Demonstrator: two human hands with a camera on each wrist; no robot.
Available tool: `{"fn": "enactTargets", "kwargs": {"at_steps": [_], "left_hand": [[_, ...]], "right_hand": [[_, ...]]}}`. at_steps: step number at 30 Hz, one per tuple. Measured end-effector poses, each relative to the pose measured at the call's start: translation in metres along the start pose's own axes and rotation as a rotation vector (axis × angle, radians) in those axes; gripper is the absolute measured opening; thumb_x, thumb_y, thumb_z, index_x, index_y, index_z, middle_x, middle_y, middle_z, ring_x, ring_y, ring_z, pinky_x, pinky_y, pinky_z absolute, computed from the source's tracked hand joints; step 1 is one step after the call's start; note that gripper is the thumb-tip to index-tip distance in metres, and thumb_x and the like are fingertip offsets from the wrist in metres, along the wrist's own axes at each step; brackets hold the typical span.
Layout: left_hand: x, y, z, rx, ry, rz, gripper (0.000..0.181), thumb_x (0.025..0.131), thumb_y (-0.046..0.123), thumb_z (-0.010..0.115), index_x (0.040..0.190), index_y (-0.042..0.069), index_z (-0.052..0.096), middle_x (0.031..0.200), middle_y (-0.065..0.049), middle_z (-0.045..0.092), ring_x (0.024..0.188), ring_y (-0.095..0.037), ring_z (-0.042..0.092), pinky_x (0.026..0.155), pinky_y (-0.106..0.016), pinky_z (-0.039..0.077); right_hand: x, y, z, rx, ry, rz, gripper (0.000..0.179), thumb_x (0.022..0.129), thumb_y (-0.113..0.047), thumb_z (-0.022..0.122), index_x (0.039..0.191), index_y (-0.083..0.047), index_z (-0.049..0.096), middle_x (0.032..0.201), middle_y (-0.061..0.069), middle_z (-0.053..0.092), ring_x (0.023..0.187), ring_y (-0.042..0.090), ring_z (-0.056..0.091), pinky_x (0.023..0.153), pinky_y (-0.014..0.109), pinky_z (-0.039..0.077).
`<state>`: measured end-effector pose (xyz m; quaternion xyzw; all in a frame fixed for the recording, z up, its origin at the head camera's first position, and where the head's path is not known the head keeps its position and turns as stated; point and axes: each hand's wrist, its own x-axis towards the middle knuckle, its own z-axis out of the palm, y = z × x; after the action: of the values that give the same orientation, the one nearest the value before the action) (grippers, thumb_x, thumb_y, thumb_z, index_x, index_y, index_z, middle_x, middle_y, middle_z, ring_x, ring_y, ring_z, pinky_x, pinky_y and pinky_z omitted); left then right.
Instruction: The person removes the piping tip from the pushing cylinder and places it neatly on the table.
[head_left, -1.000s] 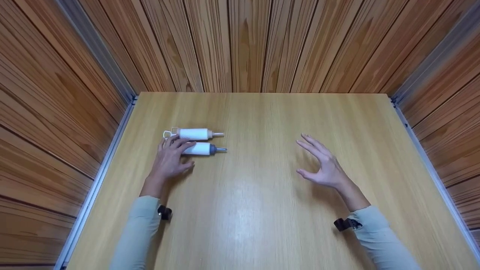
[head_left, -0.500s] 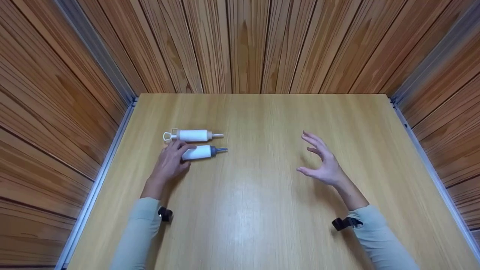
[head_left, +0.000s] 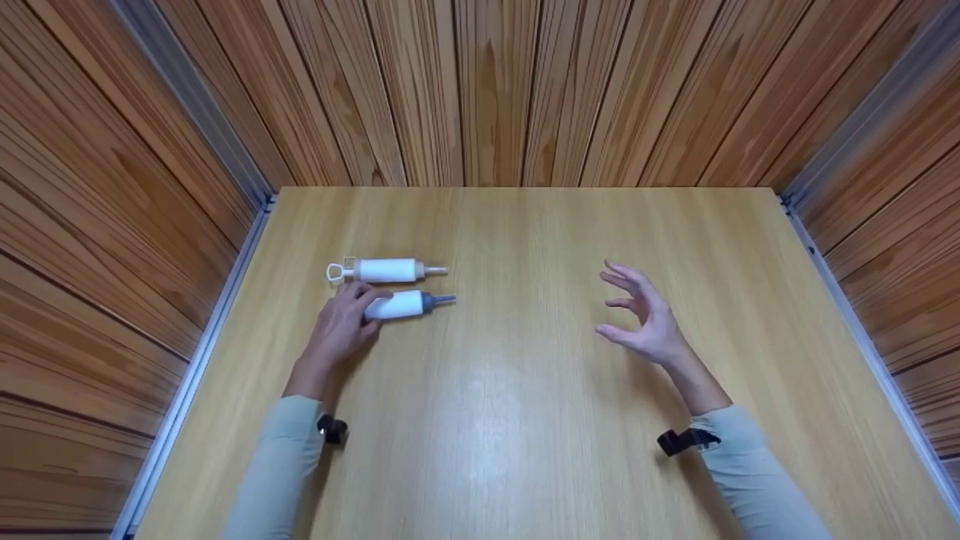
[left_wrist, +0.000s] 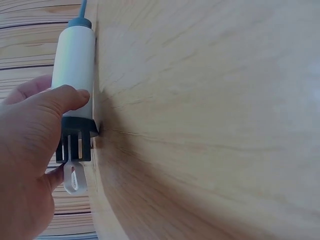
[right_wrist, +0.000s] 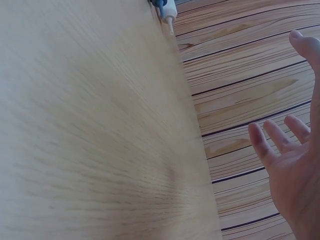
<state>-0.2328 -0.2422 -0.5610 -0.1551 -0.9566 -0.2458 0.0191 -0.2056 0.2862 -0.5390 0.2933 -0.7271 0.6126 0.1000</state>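
Toward the left of the table lies a white syringe with a beige collar and pale nozzle (head_left: 386, 270), its loop-shaped plunger handle pointing left. In front of it is a second white syringe with dark blue ends (head_left: 397, 305), its nozzle pointing right. My left hand (head_left: 341, 324) grips this blue-ended syringe by the barrel, thumb laid across the white tube in the left wrist view. Below the thumb show its dark flange and white plunger loop (left_wrist: 75, 179). My right hand (head_left: 649, 319) hovers above the right half of the table, fingers spread and loosely bent, holding nothing.
The light wood table (head_left: 510, 397) is bounded by a plank wall (head_left: 495, 90) at the back and plank walls on both sides. Metal rails (head_left: 199, 337) run along the table's side edges. A small black camera (head_left: 332, 430) sits at each wrist.
My left hand has closed round the blue-ended syringe and shifted it slightly toward me, away from the beige one. My right hand's fingers have bent a little more.
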Motion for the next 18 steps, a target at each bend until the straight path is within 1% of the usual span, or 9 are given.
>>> {"fn": "enactTargets", "kwargs": {"at_steps": [3,7,11,13,14,18], "left_hand": [[0.000,0.001,-0.002,-0.005,0.003,0.007,0.046,0.104,0.011,0.079,0.148,0.016,0.068,0.151,-0.020,0.060,0.140,-0.043,0.057,0.118,-0.064,0.051],[0.000,0.004,-0.005,-0.008,0.026,0.027,0.046,0.103,0.010,0.080,0.147,0.016,0.069,0.151,-0.021,0.060,0.139,-0.043,0.057,0.120,-0.064,0.052],[-0.001,0.007,-0.005,0.006,0.061,0.058,0.045,0.101,0.008,0.082,0.145,0.016,0.071,0.149,-0.021,0.062,0.134,-0.043,0.059,0.114,-0.063,0.055],[-0.001,0.009,-0.005,0.011,0.074,0.070,0.045,0.101,0.007,0.082,0.144,0.016,0.071,0.147,-0.021,0.062,0.132,-0.042,0.059,0.112,-0.062,0.055],[-0.001,0.010,-0.005,0.013,0.079,0.075,0.045,0.100,0.007,0.082,0.144,0.016,0.071,0.147,-0.021,0.063,0.132,-0.042,0.060,0.112,-0.062,0.055],[-0.001,0.015,-0.005,0.005,0.088,0.085,0.046,0.101,0.008,0.083,0.144,0.017,0.072,0.148,-0.019,0.063,0.134,-0.041,0.060,0.115,-0.061,0.055]], "right_hand": [[0.002,0.000,0.000,0.015,0.005,-0.002,0.091,0.078,0.028,0.078,0.160,0.016,0.040,0.173,-0.009,0.052,0.157,0.018,0.058,0.110,0.026,0.060],[0.003,0.001,0.002,0.029,0.015,0.015,0.090,0.079,0.028,0.078,0.160,0.015,0.041,0.171,-0.012,0.054,0.155,0.019,0.060,0.108,0.026,0.061],[0.003,0.002,0.004,0.063,0.028,0.051,0.088,0.080,0.027,0.078,0.160,0.014,0.042,0.170,-0.011,0.056,0.152,0.020,0.061,0.107,0.026,0.062],[0.003,0.004,0.006,0.089,0.037,0.064,0.087,0.081,0.027,0.077,0.160,0.014,0.043,0.169,-0.006,0.058,0.150,0.020,0.062,0.106,0.027,0.062],[0.003,0.005,0.006,0.106,0.042,0.066,0.086,0.082,0.027,0.076,0.160,0.014,0.043,0.168,-0.001,0.059,0.150,0.020,0.063,0.105,0.027,0.062],[0.002,0.011,0.009,0.167,0.057,0.063,0.086,0.083,0.029,0.074,0.162,0.014,0.042,0.166,0.015,0.060,0.147,0.024,0.066,0.104,0.029,0.063]]}}
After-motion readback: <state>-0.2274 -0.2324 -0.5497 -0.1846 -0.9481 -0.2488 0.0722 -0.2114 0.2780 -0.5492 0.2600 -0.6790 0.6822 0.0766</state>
